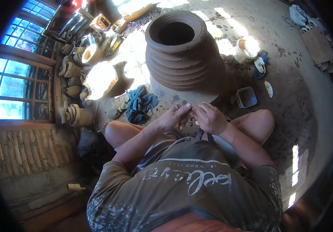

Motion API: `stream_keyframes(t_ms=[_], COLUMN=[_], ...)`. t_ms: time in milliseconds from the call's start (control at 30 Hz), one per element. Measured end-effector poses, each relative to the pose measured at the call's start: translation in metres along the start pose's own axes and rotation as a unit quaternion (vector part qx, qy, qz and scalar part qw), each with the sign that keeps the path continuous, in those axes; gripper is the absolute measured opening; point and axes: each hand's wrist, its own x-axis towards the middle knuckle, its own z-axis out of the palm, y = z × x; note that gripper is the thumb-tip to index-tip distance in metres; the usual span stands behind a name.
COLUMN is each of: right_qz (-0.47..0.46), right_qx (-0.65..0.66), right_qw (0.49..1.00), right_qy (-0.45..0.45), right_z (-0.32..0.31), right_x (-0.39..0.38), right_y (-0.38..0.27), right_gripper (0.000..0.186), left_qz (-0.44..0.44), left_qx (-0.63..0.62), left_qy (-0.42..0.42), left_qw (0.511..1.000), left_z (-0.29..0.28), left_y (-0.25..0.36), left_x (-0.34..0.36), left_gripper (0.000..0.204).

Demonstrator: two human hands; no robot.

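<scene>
My left hand [175,116] and my right hand [210,118] meet above my lap, between my bent knees. The fingers of both are closed and their tips come together. Something small and brown may be between them, but I cannot make out what it is. Just beyond my hands stands a large brown clay pot [182,63], upright on a grey base [166,94]. Thick ridges ring its wall, and its wide round mouth is open at the top. Neither hand touches the pot.
A crumpled blue-green cloth [140,103] lies left of the pot. To the right are a square plastic tub [246,97], a pale oval piece [268,89] and a bucket [244,52]. Several clay pots [82,116] line the wall under the window [14,87].
</scene>
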Motion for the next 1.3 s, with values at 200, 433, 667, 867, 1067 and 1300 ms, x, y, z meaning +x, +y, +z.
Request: stream_keyframes(t_ms=[200,433,667,867,1067,1300], right_qz=[0.17,0.103,0.01,0.031,0.077,0.057], right_qx=[0.055,0.011,-0.089,-0.169,-0.185,-0.218], right_qw=[0.968,0.954,0.945,0.92,0.93,0.921], right_qy=[0.174,0.283,0.314,0.353,0.307,0.318], right_z=[-0.032,-0.045,-0.021,-0.024,-0.038,-0.027], right_x=[0.038,0.121,0.155,0.15,0.177,0.175], right_y=[0.012,0.002,0.019,0.029,0.022,0.035], right_gripper=[0.012,0.013,0.016,0.059,0.107,0.086], left_qz=[0.324,0.471,0.287,0.227,0.265,0.303], left_qx=[0.122,0.434,0.576,0.563,0.556,0.597], left_qy=[0.325,0.494,0.489,0.4,0.342,0.267], left_qw=[0.88,0.588,0.588,0.687,0.71,0.693], left_z=[-0.027,-0.065,-0.062,-0.052,-0.061,-0.066], left_y=[0.085,0.215,0.241,0.257,0.263,0.274], left_x=[-0.024,0.038,0.073,0.058,0.056,0.054], left_gripper=[0.052,0.033,0.053,0.044,0.04,0.035])
